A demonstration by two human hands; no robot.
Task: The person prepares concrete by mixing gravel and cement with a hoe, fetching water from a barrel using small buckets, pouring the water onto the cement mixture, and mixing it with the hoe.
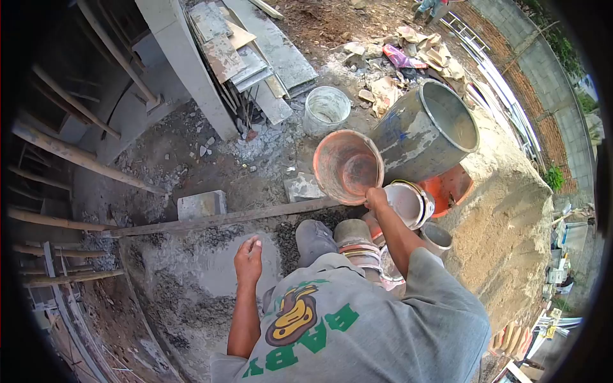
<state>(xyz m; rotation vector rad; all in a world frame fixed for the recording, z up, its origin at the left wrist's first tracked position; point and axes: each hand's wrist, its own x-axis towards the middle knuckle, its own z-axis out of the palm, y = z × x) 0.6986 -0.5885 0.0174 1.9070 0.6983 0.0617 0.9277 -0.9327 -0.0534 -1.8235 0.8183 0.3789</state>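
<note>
My right hand [377, 198] is closed on the near rim of an orange bucket [329, 167]. The bucket tilts so that its mouth faces me, and its inside is smeared with grey. My left hand [248, 258] hangs with nothing in it, its fingers loosely bent, above a patch of smooth wet cement [211, 268]. Just right of the orange bucket stands a large grey drum [402, 137] with murky liquid inside. Close below my right hand are a white bucket [426, 207] and several stacked buckets [359, 252], partly hidden by my arm.
A wooden board [223, 221] edges the cement, with concrete blocks [202, 205] beyond it. A whitish bucket [327, 110] stands behind. Sand [498, 223] is heaped on the right, boards [230, 54] lean on a pillar, and poles [83, 156] stand left. Another person [429, 9] is far off.
</note>
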